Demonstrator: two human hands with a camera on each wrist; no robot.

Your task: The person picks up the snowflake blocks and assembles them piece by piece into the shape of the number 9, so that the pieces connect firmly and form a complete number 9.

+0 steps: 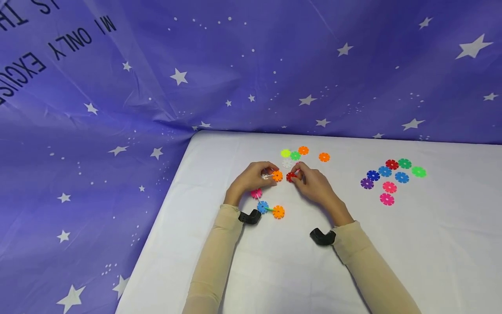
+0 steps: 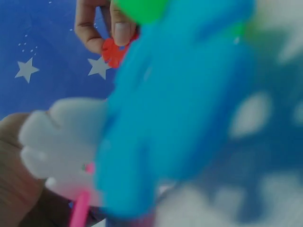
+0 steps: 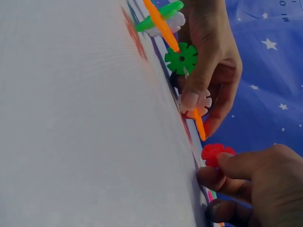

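Note:
My left hand (image 1: 256, 175) grips a chain of flat notched plastic discs. Its thumb presses on a white disc (image 3: 201, 103), and an orange disc (image 1: 277, 175) sticks out at the end, toward the other hand. Further along the chain come a pink disc (image 1: 256, 193), a blue disc (image 1: 262, 206) and another orange disc (image 1: 279, 212). Between thumb and fingertips, my right hand (image 1: 313, 183) pinches a red disc (image 3: 218, 154), a small gap away from the orange one. In the left wrist view the blue disc (image 2: 175, 104) looms blurred, covering much of the left hand.
Behind the hands lie loose discs, among them a yellow disc (image 1: 286, 153), a green disc (image 1: 295, 155) and an orange disc (image 1: 324, 157). A scattered group with a purple disc (image 1: 367, 183) is on the right of the white-covered table (image 1: 451, 253). A starry curtain (image 1: 251, 65) hangs behind.

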